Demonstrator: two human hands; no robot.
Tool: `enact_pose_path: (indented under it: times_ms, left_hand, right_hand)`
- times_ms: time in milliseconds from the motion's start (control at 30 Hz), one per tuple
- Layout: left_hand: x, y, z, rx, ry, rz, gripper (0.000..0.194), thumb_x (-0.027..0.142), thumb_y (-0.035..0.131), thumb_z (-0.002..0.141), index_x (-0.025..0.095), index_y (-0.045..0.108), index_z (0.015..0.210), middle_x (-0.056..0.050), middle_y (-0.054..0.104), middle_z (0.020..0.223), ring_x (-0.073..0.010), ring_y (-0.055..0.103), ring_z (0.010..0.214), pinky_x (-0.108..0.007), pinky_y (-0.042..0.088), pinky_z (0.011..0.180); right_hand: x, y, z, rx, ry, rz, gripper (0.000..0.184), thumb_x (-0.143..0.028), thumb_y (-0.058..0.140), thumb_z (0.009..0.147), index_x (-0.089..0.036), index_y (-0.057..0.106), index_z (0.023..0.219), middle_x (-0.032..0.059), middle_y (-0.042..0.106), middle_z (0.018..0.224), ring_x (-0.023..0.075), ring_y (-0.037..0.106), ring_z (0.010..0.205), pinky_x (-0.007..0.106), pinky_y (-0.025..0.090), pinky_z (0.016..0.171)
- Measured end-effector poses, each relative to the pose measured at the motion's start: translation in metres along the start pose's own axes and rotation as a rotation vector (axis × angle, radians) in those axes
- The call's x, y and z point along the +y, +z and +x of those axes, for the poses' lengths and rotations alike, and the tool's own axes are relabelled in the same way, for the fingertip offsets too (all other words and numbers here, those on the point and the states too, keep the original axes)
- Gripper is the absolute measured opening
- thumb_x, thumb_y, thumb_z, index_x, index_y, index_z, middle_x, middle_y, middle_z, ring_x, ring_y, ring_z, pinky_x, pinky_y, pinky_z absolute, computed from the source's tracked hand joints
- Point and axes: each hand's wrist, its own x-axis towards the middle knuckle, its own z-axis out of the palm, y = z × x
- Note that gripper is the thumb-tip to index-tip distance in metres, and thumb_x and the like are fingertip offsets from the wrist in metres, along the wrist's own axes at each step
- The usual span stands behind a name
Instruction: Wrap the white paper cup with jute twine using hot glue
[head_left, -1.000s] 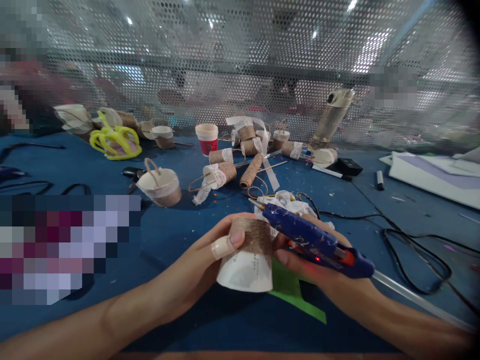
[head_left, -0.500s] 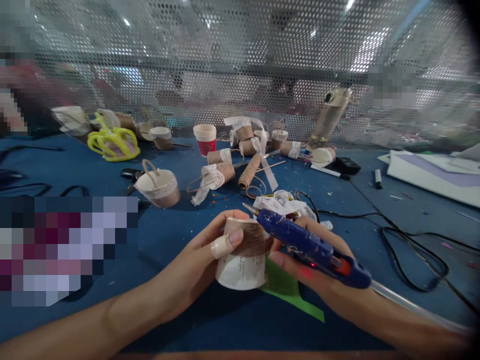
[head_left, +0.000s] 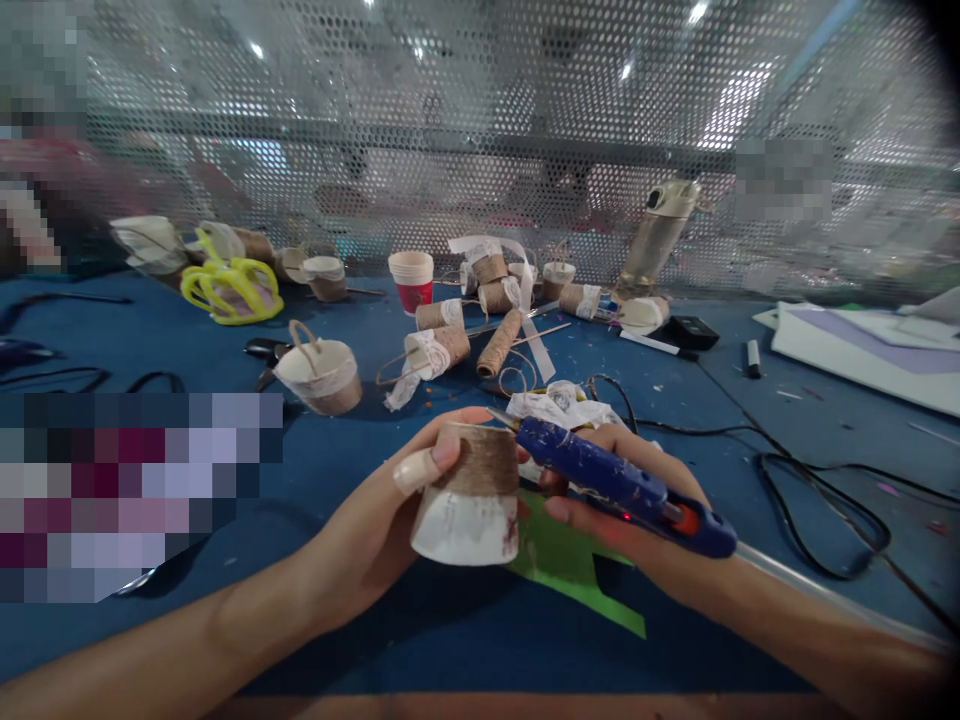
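My left hand (head_left: 390,510) is closed around a paper cup (head_left: 469,525) held upside down, its base upward. Brown twine (head_left: 484,460) wraps the cup's upper half, while the lower half is bare white with dark printed marks. A bandage-like wrap covers my left thumb. My right hand (head_left: 637,490) grips a blue hot glue gun (head_left: 615,485), a clear glue stick poking out of its back and a small red light glowing on it. Its nozzle points left, close to the cup's top edge; whether they touch, I cannot tell. Beneath lies a green sheet (head_left: 570,575).
White lace (head_left: 562,405) lies just beyond my hands. Farther back are a twine spool (head_left: 499,345), several twine-wrapped cups, a red cup stack (head_left: 411,283) and a bottle (head_left: 658,238). A black cord (head_left: 810,470) loops at right. A twine-handled cup (head_left: 321,378) stands at left.
The cup in my left hand has moved slightly left and up, and turned so that a reddish mark shows at its right. The glue gun has stayed nearly in place.
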Motion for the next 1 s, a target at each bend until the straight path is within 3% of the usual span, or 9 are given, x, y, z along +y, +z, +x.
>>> enact_pose_path:
  times_ms: [100,233,367,467,533,633,767,867,1000]
  left_hand:
    - [0.005,-0.003,0.001,-0.107,-0.025,-0.072,0.033,0.041,0.060,0.090,0.019,0.067,0.114,-0.011,0.072,0.101,-0.0307,0.072,0.076,-0.046,0.061,0.060]
    - [0.004,-0.011,0.002,-0.294,-0.120,-0.161,0.040,0.046,0.053,0.093,0.019,0.061,0.121,-0.014,0.072,0.105,-0.0335,0.075,0.078,-0.050,0.060,0.066]
    - [-0.001,-0.015,0.000,-0.442,-0.220,-0.147,0.036,0.044,0.047,0.096,0.023,0.054,0.125,-0.017,0.073,0.108,-0.0313,0.077,0.079,-0.042,0.059,0.067]
    - [-0.004,-0.015,-0.001,-0.543,-0.244,-0.118,0.031,0.041,0.046,0.097,0.024,0.054,0.122,-0.019,0.072,0.115,-0.0316,0.077,0.081,-0.039,0.057,0.065]
    - [-0.004,-0.015,-0.001,-0.603,-0.244,-0.097,0.033,0.042,0.047,0.096,0.025,0.055,0.123,-0.019,0.071,0.119,-0.0323,0.077,0.081,-0.039,0.056,0.065]
    - [-0.003,-0.014,-0.002,-0.611,-0.205,-0.077,0.033,0.041,0.051,0.096,0.026,0.058,0.124,-0.017,0.069,0.126,-0.0327,0.078,0.084,-0.040,0.056,0.069]
    - [0.000,-0.014,-0.004,-0.608,-0.107,-0.094,0.033,0.040,0.057,0.094,0.029,0.061,0.125,-0.014,0.067,0.130,-0.0342,0.077,0.092,-0.044,0.055,0.078]
    - [0.004,-0.015,-0.006,-0.591,-0.035,-0.134,0.039,0.042,0.056,0.094,0.036,0.056,0.133,-0.011,0.066,0.132,-0.0340,0.077,0.093,-0.045,0.054,0.081]
    - [0.011,-0.014,-0.006,-0.492,0.035,-0.156,0.055,0.045,0.054,0.095,0.043,0.039,0.148,-0.009,0.069,0.127,-0.0318,0.077,0.089,-0.044,0.055,0.077]
  right_hand:
    - [0.001,-0.010,0.005,0.013,-0.056,-0.050,0.012,-0.024,0.075,0.085,-0.025,0.064,0.090,0.0010,0.073,0.089,0.0173,0.067,0.074,0.028,0.050,0.061]
    - [-0.005,-0.026,0.015,0.006,-0.104,-0.183,0.008,-0.025,0.075,0.087,-0.026,0.068,0.091,0.0006,0.072,0.087,0.0166,0.066,0.073,0.028,0.051,0.064]
    - [-0.023,-0.037,0.033,0.033,-0.125,-0.121,0.013,-0.027,0.081,0.082,-0.028,0.072,0.090,-0.0013,0.072,0.087,0.0163,0.069,0.074,0.029,0.056,0.067]
    - [-0.034,-0.032,0.054,0.008,-0.181,-0.099,0.015,-0.024,0.084,0.078,-0.029,0.074,0.088,-0.0023,0.073,0.091,0.0161,0.070,0.082,0.027,0.056,0.072]
    - [-0.036,-0.021,0.068,-0.026,-0.138,-0.023,0.013,-0.025,0.085,0.076,-0.029,0.076,0.085,-0.0035,0.073,0.086,0.0144,0.068,0.078,0.027,0.055,0.072]
    - [-0.029,0.004,0.082,-0.105,0.042,0.171,0.014,-0.026,0.088,0.071,-0.026,0.076,0.079,-0.0033,0.075,0.084,0.0153,0.070,0.082,0.029,0.056,0.080]
    - [-0.009,0.024,0.086,-0.166,0.152,0.245,0.018,-0.033,0.087,0.071,-0.025,0.078,0.085,0.0000,0.079,0.093,0.0191,0.073,0.089,0.034,0.057,0.084]
    - [0.003,0.016,0.080,-0.149,0.203,0.274,0.028,-0.034,0.087,0.070,-0.025,0.079,0.095,0.0039,0.079,0.106,0.0226,0.072,0.102,0.037,0.055,0.094]
    - [0.009,-0.017,0.066,-0.035,0.201,0.252,0.028,-0.032,0.088,0.071,-0.023,0.074,0.094,0.0044,0.076,0.112,0.0243,0.069,0.110,0.038,0.053,0.098]
